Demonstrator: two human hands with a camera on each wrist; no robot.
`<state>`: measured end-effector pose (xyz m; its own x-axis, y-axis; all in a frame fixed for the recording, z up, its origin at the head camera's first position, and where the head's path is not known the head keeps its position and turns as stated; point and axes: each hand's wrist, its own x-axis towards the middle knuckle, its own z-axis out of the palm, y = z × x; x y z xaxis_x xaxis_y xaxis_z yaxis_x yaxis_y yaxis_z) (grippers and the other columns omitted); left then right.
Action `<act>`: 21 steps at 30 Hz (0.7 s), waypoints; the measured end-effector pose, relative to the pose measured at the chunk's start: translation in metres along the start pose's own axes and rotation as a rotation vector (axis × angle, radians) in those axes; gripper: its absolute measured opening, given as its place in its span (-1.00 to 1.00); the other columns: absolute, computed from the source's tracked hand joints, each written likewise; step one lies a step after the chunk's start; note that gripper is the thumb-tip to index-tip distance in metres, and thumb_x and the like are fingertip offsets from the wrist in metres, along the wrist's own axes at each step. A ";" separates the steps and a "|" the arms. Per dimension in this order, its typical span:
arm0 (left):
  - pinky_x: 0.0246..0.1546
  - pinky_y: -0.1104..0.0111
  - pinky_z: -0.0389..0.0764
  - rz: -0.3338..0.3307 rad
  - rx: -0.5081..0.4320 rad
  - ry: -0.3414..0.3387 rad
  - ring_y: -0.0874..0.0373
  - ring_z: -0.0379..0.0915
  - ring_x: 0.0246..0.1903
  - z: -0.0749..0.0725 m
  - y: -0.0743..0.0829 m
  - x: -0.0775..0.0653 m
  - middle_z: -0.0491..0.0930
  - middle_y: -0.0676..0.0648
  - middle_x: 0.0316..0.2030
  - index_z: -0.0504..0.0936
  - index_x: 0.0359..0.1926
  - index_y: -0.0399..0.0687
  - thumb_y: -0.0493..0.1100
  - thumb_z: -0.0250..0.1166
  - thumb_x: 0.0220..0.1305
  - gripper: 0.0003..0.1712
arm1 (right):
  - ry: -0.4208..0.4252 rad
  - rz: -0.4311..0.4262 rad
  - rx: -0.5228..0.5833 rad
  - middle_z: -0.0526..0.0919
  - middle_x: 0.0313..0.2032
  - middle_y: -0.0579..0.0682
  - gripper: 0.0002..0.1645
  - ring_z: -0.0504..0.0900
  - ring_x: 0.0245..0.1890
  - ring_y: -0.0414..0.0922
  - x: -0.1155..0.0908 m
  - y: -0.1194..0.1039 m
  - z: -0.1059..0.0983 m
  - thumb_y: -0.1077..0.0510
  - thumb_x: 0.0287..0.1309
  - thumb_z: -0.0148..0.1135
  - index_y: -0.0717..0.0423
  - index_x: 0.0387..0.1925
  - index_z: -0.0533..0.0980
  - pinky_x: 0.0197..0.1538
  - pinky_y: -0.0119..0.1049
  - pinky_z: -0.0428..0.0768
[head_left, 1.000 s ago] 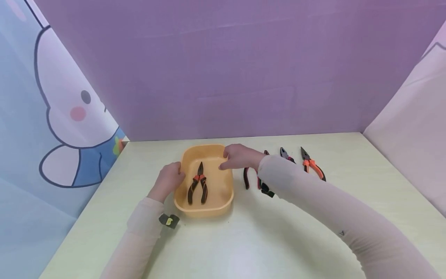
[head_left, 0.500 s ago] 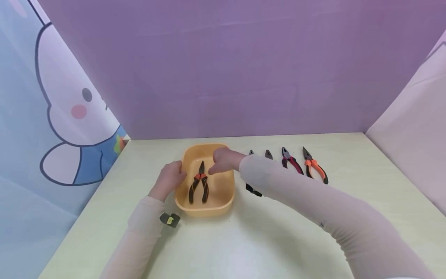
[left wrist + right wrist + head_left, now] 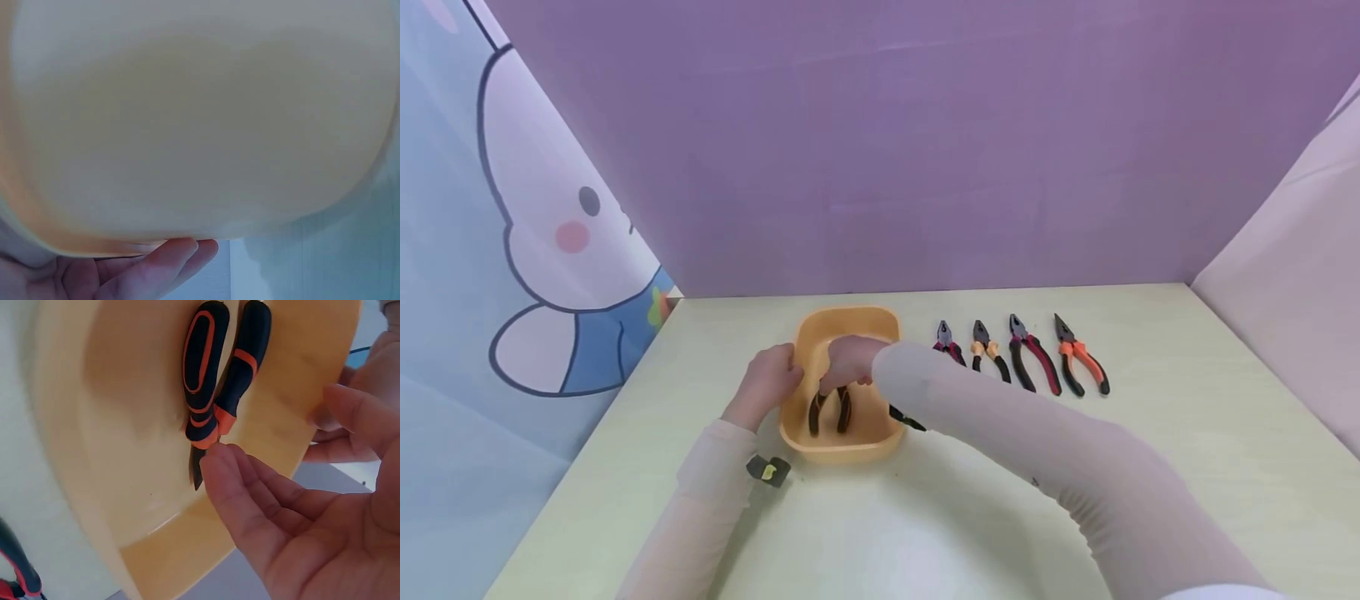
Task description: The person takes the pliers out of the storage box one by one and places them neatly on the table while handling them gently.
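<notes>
My left hand (image 3: 763,383) grips the left rim of a yellow-orange plastic tray (image 3: 842,455), its fingers against the outside wall in the left wrist view. Inside the tray lie black-and-orange needle-nose pliers (image 3: 205,369), handles pointing toward me. Over them reaches my right hand (image 3: 848,364), which hides their head in the head view. The right wrist view shows its fingertips at the pliers' pivot, while the thumb (image 3: 356,412) stands well apart from the fingers. Whether the fingertips touch the metal I cannot tell.
Right of the tray, several pliers lie in a row: magenta-and-black pliers (image 3: 947,335), yellow-and-black pliers (image 3: 982,335), red-and-black pliers (image 3: 1049,371) and orange-and-black needle-nose pliers (image 3: 1084,358). My right sleeve partly covers the nearer ones. A purple panel (image 3: 880,150) stands behind the table.
My right hand has moved left, from the tray's right rim to above the pliers inside it. More of the row of pliers shows. The left hand stays on the rim.
</notes>
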<state>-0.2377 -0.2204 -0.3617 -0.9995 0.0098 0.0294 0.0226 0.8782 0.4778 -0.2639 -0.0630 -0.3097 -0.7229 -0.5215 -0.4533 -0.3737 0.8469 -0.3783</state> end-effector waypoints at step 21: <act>-0.61 0.38 0.39 -0.042 -0.019 -0.018 0.06 0.33 -0.58 0.002 0.000 0.002 0.33 -0.10 -0.59 0.39 -0.46 -0.25 -0.37 0.04 0.11 -0.96 | -0.121 0.188 0.333 0.70 -0.29 0.06 -0.75 0.60 -0.18 0.06 -0.011 -0.021 0.011 -0.06 0.16 0.21 -0.01 -0.37 0.69 -0.14 0.02 0.52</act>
<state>-0.2400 -0.2192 -0.3628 -0.9998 -0.0184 -0.0066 -0.0193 0.8687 0.4949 -0.2414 -0.0763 -0.3059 -0.6796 -0.3859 -0.6239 -0.0180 0.8589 -0.5118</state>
